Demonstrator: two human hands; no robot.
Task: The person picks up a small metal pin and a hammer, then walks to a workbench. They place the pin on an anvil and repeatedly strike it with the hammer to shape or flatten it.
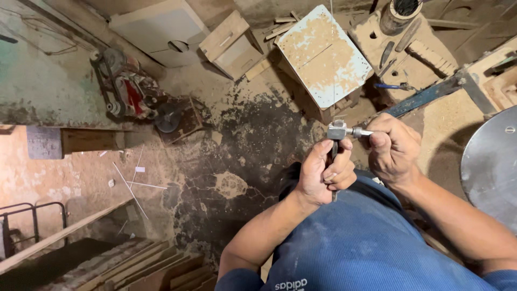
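The person wears a blue shirt with short sleeves. The cloth has a fine ribbed look and some pale dusty patches. Small white letters sit on it near the bottom edge of the view. Both arms are bare below the sleeves. The left hand and right hand wear no gloves, rings or watch.

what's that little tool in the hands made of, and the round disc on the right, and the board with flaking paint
Tool: looks like bare metal, silvery grey with bright glints, held by the left hand and right hand.
Disc: probably steel, smooth dull grey sheen with a slotted screw head.
Board: seemingly wood or fibreboard, pale blue-white paint worn off to a tan surface.
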